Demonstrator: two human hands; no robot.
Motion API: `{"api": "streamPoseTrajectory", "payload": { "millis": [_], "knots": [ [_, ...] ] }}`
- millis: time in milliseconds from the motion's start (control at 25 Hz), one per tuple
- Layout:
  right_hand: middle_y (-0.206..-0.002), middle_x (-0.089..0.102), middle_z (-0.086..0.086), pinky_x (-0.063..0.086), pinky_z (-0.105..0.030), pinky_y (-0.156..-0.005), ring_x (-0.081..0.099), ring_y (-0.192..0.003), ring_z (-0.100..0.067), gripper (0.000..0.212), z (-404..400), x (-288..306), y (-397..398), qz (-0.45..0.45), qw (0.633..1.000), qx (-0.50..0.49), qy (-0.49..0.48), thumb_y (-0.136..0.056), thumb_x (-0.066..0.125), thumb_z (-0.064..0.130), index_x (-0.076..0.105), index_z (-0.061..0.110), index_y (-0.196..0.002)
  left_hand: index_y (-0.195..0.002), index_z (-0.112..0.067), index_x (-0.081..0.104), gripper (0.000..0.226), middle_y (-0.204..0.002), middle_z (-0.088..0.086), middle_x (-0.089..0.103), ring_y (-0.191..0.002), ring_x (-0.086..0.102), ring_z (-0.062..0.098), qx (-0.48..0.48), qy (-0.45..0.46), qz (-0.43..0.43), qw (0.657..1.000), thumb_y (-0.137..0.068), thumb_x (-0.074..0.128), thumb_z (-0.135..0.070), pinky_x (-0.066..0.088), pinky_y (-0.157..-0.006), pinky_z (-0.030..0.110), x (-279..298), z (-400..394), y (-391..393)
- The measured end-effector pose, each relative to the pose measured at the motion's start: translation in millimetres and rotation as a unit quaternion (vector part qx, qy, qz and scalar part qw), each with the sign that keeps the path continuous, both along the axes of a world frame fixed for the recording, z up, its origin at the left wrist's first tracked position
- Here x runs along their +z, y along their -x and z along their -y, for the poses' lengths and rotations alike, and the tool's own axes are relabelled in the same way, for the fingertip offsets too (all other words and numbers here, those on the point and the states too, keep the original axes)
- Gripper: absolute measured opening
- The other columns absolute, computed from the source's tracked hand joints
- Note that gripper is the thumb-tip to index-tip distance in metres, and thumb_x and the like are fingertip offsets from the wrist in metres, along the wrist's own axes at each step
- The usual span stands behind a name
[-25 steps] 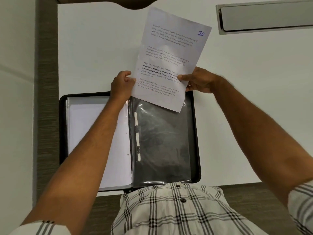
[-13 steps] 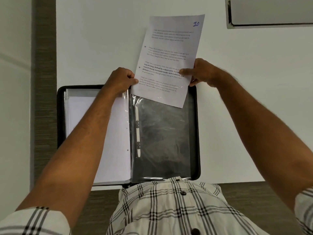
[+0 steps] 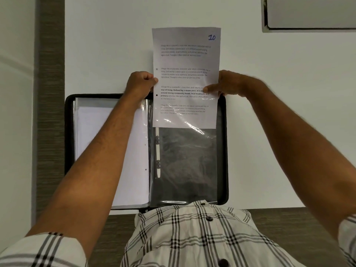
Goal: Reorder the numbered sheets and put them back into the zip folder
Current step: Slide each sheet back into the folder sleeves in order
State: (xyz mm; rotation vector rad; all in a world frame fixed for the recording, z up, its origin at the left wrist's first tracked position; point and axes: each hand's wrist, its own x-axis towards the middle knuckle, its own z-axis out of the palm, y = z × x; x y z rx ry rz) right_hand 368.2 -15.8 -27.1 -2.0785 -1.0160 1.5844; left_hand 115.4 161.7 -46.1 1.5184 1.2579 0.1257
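Observation:
A black zip folder [image 3: 223,151] lies open on the white table in front of me. Its right half carries a clear plastic sleeve [image 3: 185,162]. A printed sheet marked "10" [image 3: 185,60] stands straight above the sleeve, and its lower part sits inside the sleeve's top opening. My left hand [image 3: 140,83] pinches the sheet's left edge at the sleeve's top corner. My right hand [image 3: 229,83] pinches the right edge, thumb across the text. The folder's left half holds a stack of white sheets in sleeves [image 3: 133,155], partly covered by my left forearm.
The white table [image 3: 279,122] reaches past the folder on the right and far side. A grey recessed tray or fitting [image 3: 310,14] sits at the far right. A wood-grain strip [image 3: 50,93] runs along the left, and my checked shirt [image 3: 192,237] overlaps the folder's near edge.
The sheet has turned from a rightward tilt to upright and has slid down, its lower part now inside the clear sleeve. Both hands moved with it, still gripping its edges.

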Motion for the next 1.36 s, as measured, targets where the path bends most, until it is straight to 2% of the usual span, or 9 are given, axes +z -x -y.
{"api": "streamPoseTrajectory", "payload": {
  "millis": [200, 400, 520, 640, 720, 840, 1040, 1240, 1360],
  "knots": [
    [-0.119, 0.075, 0.003, 0.056, -0.028, -0.076, 0.071, -0.102, -0.017, 0.034, 0, 2, 2, 0.013, 0.999, -0.031, -0.030, -0.104, 0.064, 0.036, 0.065, 0.021, -0.135, -0.102, 0.002, 0.072, 0.019, -0.097, 0.014, 0.073, -0.083, 0.063, 0.017, -0.063, -0.001, -0.040, 0.997, -0.095, 0.070, -0.015, 0.057, -0.088, 0.036, -1, -7, 6],
    [-0.118, 0.075, 0.002, 0.054, -0.028, -0.078, 0.071, -0.099, -0.019, 0.039, 1, 1, 5, 0.017, 1.000, 0.016, 0.008, -0.098, 0.072, 0.033, 0.064, 0.019, -0.134, -0.107, 0.001, 0.070, 0.021, -0.096, 0.006, 0.073, -0.073, 0.065, 0.009, -0.017, 0.017, 0.005, 1.000, -0.097, 0.068, -0.018, 0.058, -0.082, 0.028, 0, -6, 4],
    [-0.117, 0.075, 0.001, 0.055, -0.029, -0.079, 0.070, -0.098, -0.020, 0.041, -1, 4, 7, 0.023, 0.999, 0.043, 0.023, -0.097, 0.074, 0.034, 0.063, 0.019, -0.133, -0.093, -0.006, 0.070, 0.011, -0.096, 0.008, 0.073, -0.077, 0.065, 0.012, -0.009, 0.018, 0.015, 1.000, -0.096, 0.069, -0.016, 0.058, -0.085, 0.030, -1, -5, 5],
    [-0.113, 0.075, 0.004, 0.053, -0.024, -0.073, 0.071, -0.098, -0.016, 0.032, -2, 4, 8, 0.022, 0.999, -0.037, -0.027, -0.101, 0.068, 0.037, 0.068, 0.020, -0.129, -0.081, -0.011, 0.067, 0.014, -0.090, 0.004, 0.069, -0.081, 0.062, 0.013, -0.067, 0.030, -0.015, 0.997, -0.093, 0.073, -0.017, 0.055, -0.080, 0.027, 0, -7, 8],
    [-0.113, 0.076, 0.005, 0.053, -0.021, -0.069, 0.072, -0.098, -0.016, 0.031, -3, 5, 7, 0.020, 0.995, -0.080, -0.054, -0.103, 0.065, 0.035, 0.069, 0.020, -0.130, -0.089, -0.005, 0.069, 0.014, -0.090, 0.005, 0.068, -0.079, 0.060, 0.012, -0.098, 0.043, -0.028, 0.994, -0.092, 0.074, -0.018, 0.052, -0.073, 0.022, 0, -8, 9],
    [-0.116, 0.075, 0.004, 0.055, -0.026, -0.075, 0.072, -0.104, -0.018, 0.030, -2, 4, 4, 0.030, 0.998, -0.044, -0.028, -0.102, 0.067, 0.033, 0.069, 0.021, -0.130, -0.096, -0.009, 0.070, 0.010, -0.090, -0.003, 0.072, -0.075, 0.065, 0.005, -0.062, 0.036, 0.010, 0.997, -0.096, 0.070, -0.019, 0.054, -0.071, 0.017, 3, -5, 9],
    [-0.123, 0.074, 0.003, 0.059, -0.034, -0.089, 0.069, -0.110, -0.019, 0.036, -2, 5, 6, 0.014, 1.000, 0.018, 0.020, -0.099, 0.071, 0.029, 0.066, 0.021, -0.134, -0.083, -0.008, 0.067, 0.015, -0.093, 0.009, 0.074, -0.082, 0.066, 0.015, -0.023, 0.017, 0.023, 0.999, -0.094, 0.072, -0.019, 0.058, -0.083, 0.032, -7, -5, 9],
    [-0.102, 0.076, 0.009, 0.055, -0.019, -0.067, 0.073, -0.086, -0.006, 0.020, -4, 8, 9, 0.014, 0.992, -0.095, -0.081, -0.102, 0.069, 0.028, 0.071, 0.018, -0.118, -0.089, -0.005, 0.063, 0.015, -0.081, 0.005, 0.062, -0.066, 0.055, 0.008, -0.099, 0.018, -0.022, 0.995, -0.092, 0.072, -0.017, 0.048, -0.058, 0.017, -4, -6, 13],
    [-0.101, 0.077, 0.000, 0.054, -0.030, -0.075, 0.071, -0.087, -0.015, 0.020, -6, 8, 7, 0.035, 0.997, -0.052, -0.054, -0.098, 0.073, 0.026, 0.072, 0.014, -0.114, -0.096, -0.003, 0.068, 0.017, -0.087, 0.002, 0.067, -0.077, 0.063, 0.012, -0.065, 0.024, 0.012, 0.998, -0.092, 0.073, -0.019, 0.054, -0.071, 0.022, -5, -5, 12]
  ]
}}
